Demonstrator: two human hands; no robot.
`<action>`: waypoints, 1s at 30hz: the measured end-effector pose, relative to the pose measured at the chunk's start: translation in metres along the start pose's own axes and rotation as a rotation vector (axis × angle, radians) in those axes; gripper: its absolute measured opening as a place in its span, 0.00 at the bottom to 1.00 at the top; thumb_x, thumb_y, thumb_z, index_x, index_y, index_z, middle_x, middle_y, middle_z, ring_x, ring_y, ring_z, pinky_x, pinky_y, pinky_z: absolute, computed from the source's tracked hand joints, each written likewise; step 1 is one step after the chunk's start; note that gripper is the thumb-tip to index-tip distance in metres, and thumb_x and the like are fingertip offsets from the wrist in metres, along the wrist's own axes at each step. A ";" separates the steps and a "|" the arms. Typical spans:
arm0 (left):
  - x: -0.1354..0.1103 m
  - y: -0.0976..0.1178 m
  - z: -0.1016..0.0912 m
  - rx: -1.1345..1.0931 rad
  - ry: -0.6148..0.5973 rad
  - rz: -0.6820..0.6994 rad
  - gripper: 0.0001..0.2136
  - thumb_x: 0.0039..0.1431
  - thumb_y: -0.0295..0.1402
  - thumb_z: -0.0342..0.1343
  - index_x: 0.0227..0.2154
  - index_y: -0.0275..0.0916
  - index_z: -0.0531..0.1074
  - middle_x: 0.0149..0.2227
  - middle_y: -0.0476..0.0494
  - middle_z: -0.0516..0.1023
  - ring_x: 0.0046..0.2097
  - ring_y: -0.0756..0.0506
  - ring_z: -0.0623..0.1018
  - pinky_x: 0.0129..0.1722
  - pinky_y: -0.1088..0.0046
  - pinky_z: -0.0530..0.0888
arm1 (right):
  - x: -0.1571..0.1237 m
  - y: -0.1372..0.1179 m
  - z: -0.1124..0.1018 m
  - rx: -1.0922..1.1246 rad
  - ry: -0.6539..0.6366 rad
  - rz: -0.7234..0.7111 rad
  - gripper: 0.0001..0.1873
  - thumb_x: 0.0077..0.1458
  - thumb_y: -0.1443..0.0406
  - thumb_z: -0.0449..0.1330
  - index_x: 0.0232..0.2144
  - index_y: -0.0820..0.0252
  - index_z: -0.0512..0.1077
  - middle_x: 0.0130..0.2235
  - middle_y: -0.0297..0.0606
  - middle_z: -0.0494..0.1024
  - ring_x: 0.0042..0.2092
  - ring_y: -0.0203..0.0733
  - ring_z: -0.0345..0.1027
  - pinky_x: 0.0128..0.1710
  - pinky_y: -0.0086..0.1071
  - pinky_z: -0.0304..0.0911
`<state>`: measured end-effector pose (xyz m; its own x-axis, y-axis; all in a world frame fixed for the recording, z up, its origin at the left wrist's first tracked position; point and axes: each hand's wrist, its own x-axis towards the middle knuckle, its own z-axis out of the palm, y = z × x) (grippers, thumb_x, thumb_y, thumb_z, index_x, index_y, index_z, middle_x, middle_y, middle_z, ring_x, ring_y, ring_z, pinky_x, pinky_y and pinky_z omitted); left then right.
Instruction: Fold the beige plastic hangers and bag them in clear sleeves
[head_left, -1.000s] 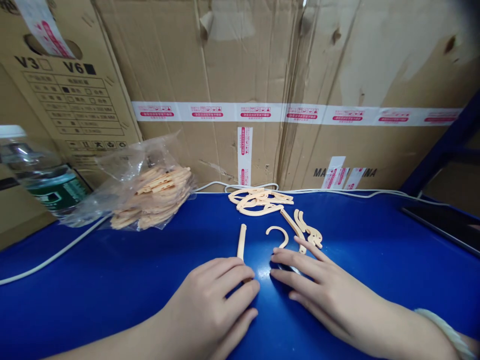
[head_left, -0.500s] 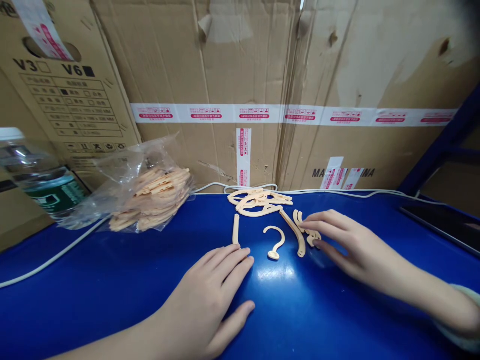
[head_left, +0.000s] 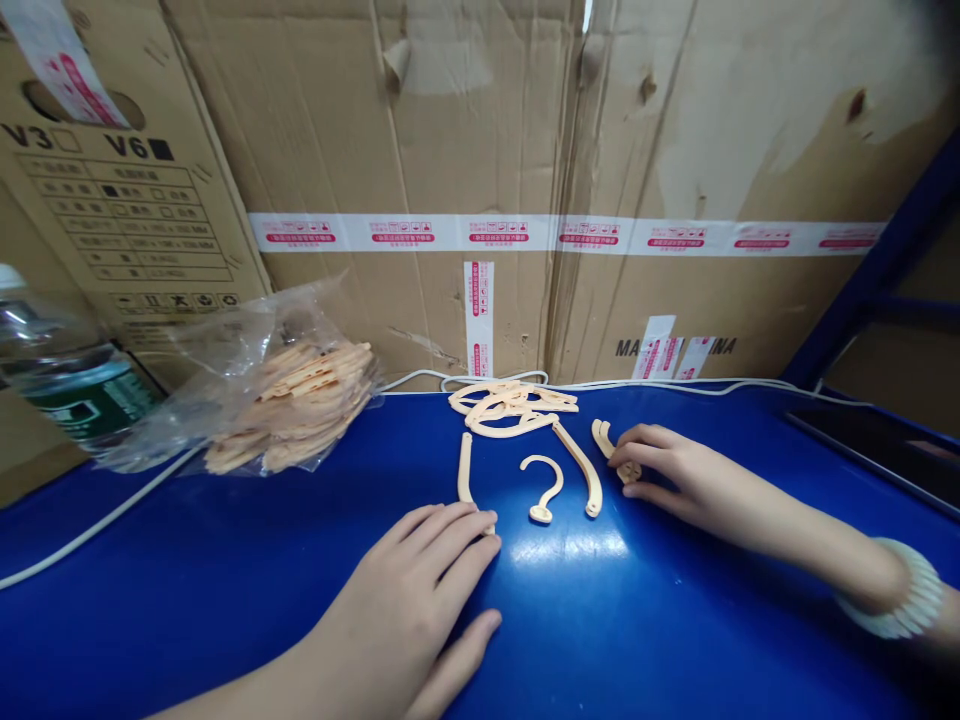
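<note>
My left hand (head_left: 427, 585) lies with its fingers stretched out, fingertips covering the lower end of a slim beige plastic hanger arm (head_left: 465, 465). To its right a beige hanger hook (head_left: 551, 485) rests on the table, a question-mark shape with a small round base. Beyond the hook is a second, curved hanger arm (head_left: 581, 465). My right hand (head_left: 667, 470) is closed, thumb and fingers pinching small beige hanger parts (head_left: 628, 470); a curved end (head_left: 601, 435) sticks out past the fingertips. How many pieces it holds is partly hidden.
More beige hanger pieces (head_left: 514, 408) lie piled at the back of the blue table (head_left: 300, 570). A clear bag of beige parts (head_left: 300, 410) and a water bottle (head_left: 75, 390) stand left. White cables (head_left: 675, 385) run along the cardboard (head_left: 412, 310). A dark flat device (head_left: 877, 445) lies right.
My right hand has closed on the small parts, drawing them slightly together and away from the curved arm. My left hand stays on its hanger arm. The view has shifted slightly.
</note>
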<state>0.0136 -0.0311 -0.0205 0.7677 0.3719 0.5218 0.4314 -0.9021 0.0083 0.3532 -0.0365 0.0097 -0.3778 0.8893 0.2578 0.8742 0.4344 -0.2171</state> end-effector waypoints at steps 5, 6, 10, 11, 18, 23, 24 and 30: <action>0.002 0.002 0.000 0.016 0.035 0.014 0.16 0.65 0.35 0.48 0.52 0.36 0.72 0.53 0.37 0.79 0.54 0.37 0.77 0.51 0.55 0.76 | -0.004 -0.039 0.000 -0.029 0.062 -0.122 0.16 0.67 0.63 0.51 0.54 0.55 0.68 0.53 0.46 0.72 0.55 0.50 0.66 0.53 0.46 0.66; 0.003 0.002 0.000 0.015 0.044 0.017 0.16 0.65 0.34 0.48 0.51 0.36 0.73 0.53 0.38 0.79 0.53 0.37 0.77 0.51 0.55 0.76 | -0.006 -0.050 0.001 -0.042 0.029 -0.164 0.17 0.68 0.62 0.50 0.57 0.54 0.67 0.55 0.45 0.72 0.57 0.50 0.64 0.56 0.48 0.63; 0.004 0.003 -0.001 0.015 0.072 0.027 0.15 0.66 0.34 0.48 0.50 0.36 0.74 0.52 0.38 0.80 0.52 0.37 0.78 0.50 0.55 0.77 | -0.011 -0.079 0.009 -0.110 -0.135 -0.255 0.26 0.68 0.56 0.51 0.65 0.51 0.57 0.62 0.42 0.67 0.65 0.56 0.54 0.63 0.62 0.49; 0.003 0.003 0.000 0.017 0.074 0.023 0.15 0.66 0.34 0.48 0.50 0.36 0.73 0.52 0.38 0.80 0.52 0.37 0.78 0.50 0.55 0.77 | -0.011 -0.081 0.011 -0.114 -0.164 -0.257 0.27 0.68 0.55 0.50 0.66 0.50 0.55 0.64 0.42 0.65 0.66 0.57 0.52 0.63 0.64 0.47; 0.000 0.004 0.002 0.023 0.029 -0.002 0.16 0.67 0.34 0.47 0.52 0.38 0.72 0.54 0.40 0.78 0.53 0.35 0.76 0.49 0.53 0.76 | -0.001 -0.073 0.017 -0.047 -0.210 -0.225 0.28 0.68 0.52 0.48 0.66 0.54 0.56 0.68 0.41 0.60 0.71 0.59 0.39 0.65 0.68 0.37; 0.001 0.004 0.002 0.023 0.026 0.001 0.15 0.67 0.34 0.47 0.52 0.39 0.71 0.54 0.39 0.78 0.53 0.35 0.76 0.48 0.54 0.75 | 0.001 -0.070 0.015 -0.069 -0.164 -0.235 0.26 0.68 0.53 0.48 0.65 0.53 0.58 0.68 0.41 0.59 0.71 0.57 0.38 0.65 0.68 0.31; 0.001 0.004 0.002 0.021 0.028 0.001 0.15 0.67 0.34 0.47 0.52 0.39 0.71 0.54 0.40 0.78 0.53 0.36 0.76 0.49 0.54 0.75 | 0.001 -0.071 0.014 -0.083 -0.150 -0.230 0.27 0.68 0.53 0.48 0.65 0.52 0.57 0.68 0.42 0.59 0.71 0.56 0.40 0.65 0.68 0.31; 0.001 0.006 0.002 0.025 0.037 -0.002 0.15 0.67 0.34 0.47 0.52 0.41 0.71 0.53 0.41 0.79 0.53 0.36 0.76 0.48 0.55 0.75 | 0.001 -0.079 0.014 -0.094 -0.209 -0.257 0.38 0.66 0.47 0.48 0.69 0.61 0.49 0.69 0.49 0.55 0.70 0.59 0.42 0.66 0.66 0.33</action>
<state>0.0181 -0.0354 -0.0220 0.7489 0.3653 0.5529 0.4451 -0.8954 -0.0112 0.2795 -0.0676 0.0144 -0.6353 0.7667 0.0920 0.7628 0.6417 -0.0802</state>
